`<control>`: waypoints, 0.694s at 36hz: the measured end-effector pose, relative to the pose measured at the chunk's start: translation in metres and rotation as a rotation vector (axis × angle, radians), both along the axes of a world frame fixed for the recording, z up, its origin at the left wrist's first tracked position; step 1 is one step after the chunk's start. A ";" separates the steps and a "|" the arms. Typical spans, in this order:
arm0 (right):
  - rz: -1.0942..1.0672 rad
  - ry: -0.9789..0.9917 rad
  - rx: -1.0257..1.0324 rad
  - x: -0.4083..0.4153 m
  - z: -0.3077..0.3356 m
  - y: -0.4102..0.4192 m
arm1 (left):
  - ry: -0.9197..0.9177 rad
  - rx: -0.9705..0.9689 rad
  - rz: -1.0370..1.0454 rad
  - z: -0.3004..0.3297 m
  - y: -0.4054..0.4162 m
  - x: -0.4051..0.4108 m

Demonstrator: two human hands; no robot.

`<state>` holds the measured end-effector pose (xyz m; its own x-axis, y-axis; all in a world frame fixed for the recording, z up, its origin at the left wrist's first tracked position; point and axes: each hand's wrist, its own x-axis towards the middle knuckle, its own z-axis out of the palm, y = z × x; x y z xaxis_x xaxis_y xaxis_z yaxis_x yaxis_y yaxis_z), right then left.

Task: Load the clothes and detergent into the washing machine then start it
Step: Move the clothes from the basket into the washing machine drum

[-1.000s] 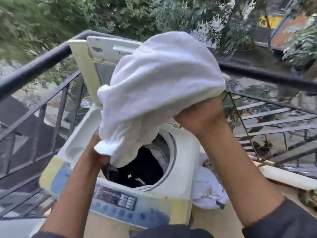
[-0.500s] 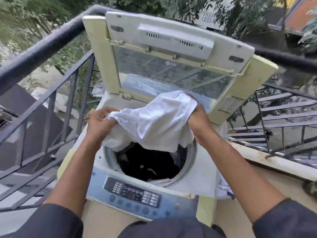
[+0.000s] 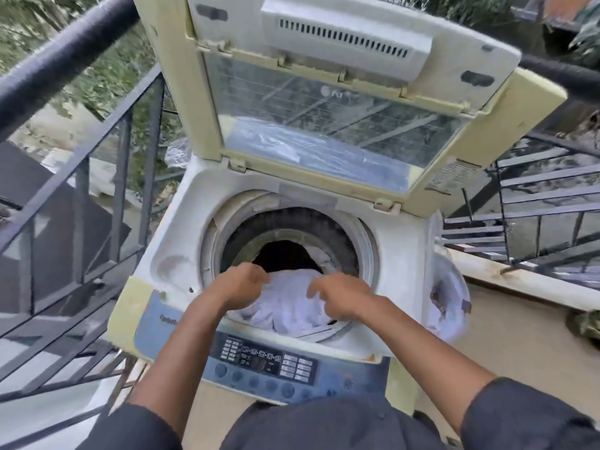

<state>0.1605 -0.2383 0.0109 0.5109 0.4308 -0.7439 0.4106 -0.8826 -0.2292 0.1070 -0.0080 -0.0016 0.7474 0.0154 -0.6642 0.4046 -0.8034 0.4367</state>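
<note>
Reading the raised lid (image 3: 341, 102), a pale LG mark shows on its clear window, and a sticker of small print sits on the lid's right corner, too fine to make out. Below the wrists, the control panel (image 3: 269, 362) carries rows of buttons with tiny white labels, and a partly hidden cursive word runs beside the left forearm; neither is legible.

The washing machine (image 3: 399, 254), a yellowed white top-loader, stands on an outdoor landing. A black metal railing (image 3: 74, 40) runs beyond and to the left of the hands, more rails and steps lie to the right, and greenery shows through the bars. A white bundle (image 3: 451, 306) sits just to the right of the machine.

The white cloth (image 3: 285, 306) lies inside the drum (image 3: 292, 241), between and under both hands, with dark laundry further in beyond the fingertips. The left hand (image 3: 242, 284) hovers over the cloth's left edge, fingers loosely curled and seemingly gripping nothing, though blur makes contact uncertain. The right hand (image 3: 341, 298) rests at the cloth's right side, fingers relaxed and spread, holding nothing.
</note>
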 end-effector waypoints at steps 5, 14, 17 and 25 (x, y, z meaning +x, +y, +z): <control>-0.139 -0.096 0.140 -0.007 0.008 -0.016 | -0.067 -0.069 0.141 0.006 0.001 -0.007; -0.491 -0.364 0.502 -0.024 0.036 -0.089 | -0.284 -0.239 0.174 0.054 -0.056 0.002; -0.627 -0.419 0.628 -0.030 0.043 -0.122 | -0.335 -0.315 0.124 0.072 -0.095 0.012; -0.959 -0.441 0.786 -0.035 0.046 -0.221 | -0.357 -0.508 0.006 0.101 -0.212 0.040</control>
